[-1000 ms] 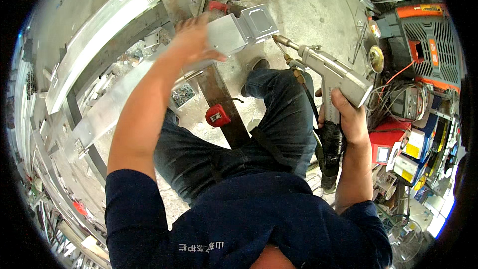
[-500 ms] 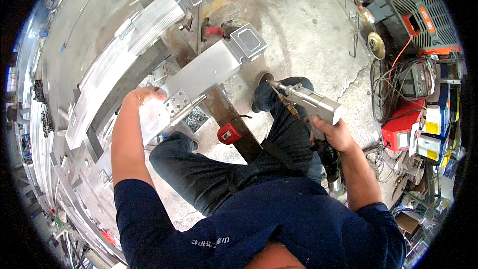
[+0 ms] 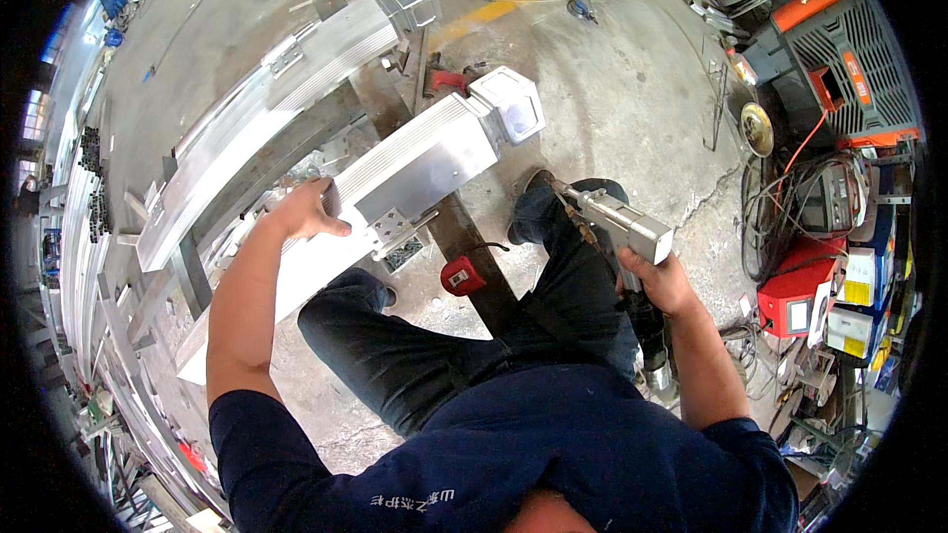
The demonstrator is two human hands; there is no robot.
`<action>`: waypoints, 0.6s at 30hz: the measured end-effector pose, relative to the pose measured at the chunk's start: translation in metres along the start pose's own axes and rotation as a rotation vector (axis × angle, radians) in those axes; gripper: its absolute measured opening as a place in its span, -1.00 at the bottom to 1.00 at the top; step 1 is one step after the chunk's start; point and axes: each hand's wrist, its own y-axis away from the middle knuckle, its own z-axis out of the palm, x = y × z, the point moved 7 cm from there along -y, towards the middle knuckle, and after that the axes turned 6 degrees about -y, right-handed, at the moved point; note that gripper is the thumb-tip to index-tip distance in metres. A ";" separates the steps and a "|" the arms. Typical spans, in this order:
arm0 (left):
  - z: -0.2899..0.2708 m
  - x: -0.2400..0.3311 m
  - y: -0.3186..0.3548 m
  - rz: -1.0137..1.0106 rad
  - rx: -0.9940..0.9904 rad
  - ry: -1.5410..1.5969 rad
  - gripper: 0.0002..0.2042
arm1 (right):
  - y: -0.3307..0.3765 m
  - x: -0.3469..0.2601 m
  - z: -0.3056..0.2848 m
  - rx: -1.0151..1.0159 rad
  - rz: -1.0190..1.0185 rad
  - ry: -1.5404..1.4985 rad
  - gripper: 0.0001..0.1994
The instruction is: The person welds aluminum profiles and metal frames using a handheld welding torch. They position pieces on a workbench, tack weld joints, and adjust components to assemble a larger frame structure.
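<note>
My left hand [image 3: 304,210] grips the side of a long silver aluminium box beam [image 3: 415,166] that lies slanted across a dark steel bar [image 3: 474,247]. The beam has a square end cap [image 3: 509,104] and a small perforated bracket [image 3: 393,229] on its underside. My right hand [image 3: 657,281] holds a grey handheld welding gun [image 3: 620,225] by its grip, its nozzle pointing up and left toward the beam but apart from it. A red tape measure [image 3: 462,276] rests on the steel bar near my knee.
A second aluminium beam [image 3: 286,99] lies parallel farther back. More metal profiles are stacked at the left [image 3: 89,237]. An orange and grey machine [image 3: 839,49], a red box [image 3: 795,301] and tangled cables [image 3: 780,197] stand at the right on the concrete floor [image 3: 632,89].
My left hand has slid down the beam from its capped end to its side further left. The right hand with the welding gun has lowered and come closer to my leg.
</note>
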 end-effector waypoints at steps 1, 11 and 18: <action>0.000 0.001 0.005 -0.018 0.007 -0.019 0.13 | -0.003 0.004 -0.003 0.020 -0.032 0.038 -0.56; 0.015 -0.028 0.027 -0.109 0.110 -0.101 0.19 | -0.146 -0.080 0.014 0.043 -0.013 0.386 -0.34; 0.012 -0.027 0.057 -0.213 0.340 -0.183 0.06 | -0.193 -0.130 0.028 -0.201 -0.013 0.390 -0.23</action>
